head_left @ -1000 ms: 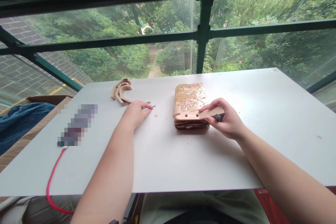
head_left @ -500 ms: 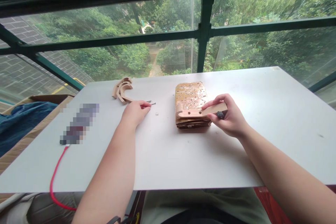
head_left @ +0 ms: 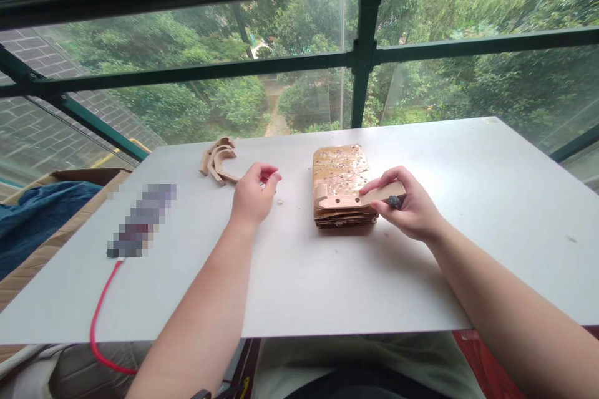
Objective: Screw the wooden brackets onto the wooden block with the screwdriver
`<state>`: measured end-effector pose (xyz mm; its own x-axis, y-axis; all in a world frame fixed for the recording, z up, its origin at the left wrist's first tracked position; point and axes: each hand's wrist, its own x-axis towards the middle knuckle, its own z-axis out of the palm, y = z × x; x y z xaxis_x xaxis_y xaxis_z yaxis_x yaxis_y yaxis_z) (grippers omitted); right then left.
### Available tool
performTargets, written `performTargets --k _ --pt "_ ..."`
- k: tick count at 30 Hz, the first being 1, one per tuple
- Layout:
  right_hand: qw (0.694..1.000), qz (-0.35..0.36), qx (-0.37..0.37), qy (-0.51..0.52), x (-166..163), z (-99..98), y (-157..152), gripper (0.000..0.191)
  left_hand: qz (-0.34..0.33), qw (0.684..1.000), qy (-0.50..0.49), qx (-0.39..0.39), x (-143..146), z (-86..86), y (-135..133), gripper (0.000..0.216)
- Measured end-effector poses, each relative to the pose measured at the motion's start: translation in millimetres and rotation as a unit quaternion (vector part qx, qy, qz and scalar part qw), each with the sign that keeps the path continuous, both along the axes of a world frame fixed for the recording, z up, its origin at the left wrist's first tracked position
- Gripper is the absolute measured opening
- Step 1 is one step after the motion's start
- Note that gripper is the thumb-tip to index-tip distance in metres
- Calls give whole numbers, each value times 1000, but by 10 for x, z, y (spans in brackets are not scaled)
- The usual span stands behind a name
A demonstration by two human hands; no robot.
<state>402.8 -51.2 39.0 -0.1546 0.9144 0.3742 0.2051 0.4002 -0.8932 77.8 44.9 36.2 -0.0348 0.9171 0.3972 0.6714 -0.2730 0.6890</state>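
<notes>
My right hand (head_left: 414, 209) is closed around one end of a pale wooden piece (head_left: 340, 200) with two dark holes and a curved, raised left end. A small dark object (head_left: 395, 201), of a kind I cannot make out, shows between thumb and fingers in the same hand. The wooden piece lies over the front of a stacked cardboard block (head_left: 344, 162) covered in shiny tape and pierced with many holes. Left of the block, my left hand (head_left: 256, 193) is just above the table with thumb and fingers pinched together; whatever they hold is hidden. Curved wooden pieces (head_left: 218, 161) lie behind it.
A white table (head_left: 318, 290) stands against green-framed windows. On its left lies a blurred-out object (head_left: 143, 221) with a red cord (head_left: 96, 318) hanging over the front edge. A cardboard box (head_left: 65, 199) holding blue cloth (head_left: 37, 218) is beyond the left edge. A small scrap (head_left: 280, 202) lies near my left hand.
My left hand has risen and moved right from the small dark screws or nails on the table, its fingers still pinched. My right hand and the wooden piece stay nearly in place.
</notes>
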Motion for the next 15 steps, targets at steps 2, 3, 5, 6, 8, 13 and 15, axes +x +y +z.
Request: performTargets --k 2,3,5,6,8,13,15 --pt "1000 -3 6 -9 -6 11 -2 32 -41 998 -39 19 131 16 -95 30" --pt "1000 -6 11 -14 -6 16 -1 32 -57 997 -45 28 186 20 -137 31" --pt "999 -22 23 -18 4 22 6 34 -94 994 -51 35 259 18 -194 30" --pt "999 -36 27 -13 15 22 14 34 -108 992 -51 30 276 11 -205 29" --pt "997 -71 26 8 47 15 36 34 -116 992 -46 10 273 -22 -190 26" --pt "995 -89 8 36 101 -24 90 34 -70 993 -76 -50 176 -188 -2 27" --pt "996 -84 10 34 92 -35 92 35 -55 991 -109 -57 130 -233 88 28"
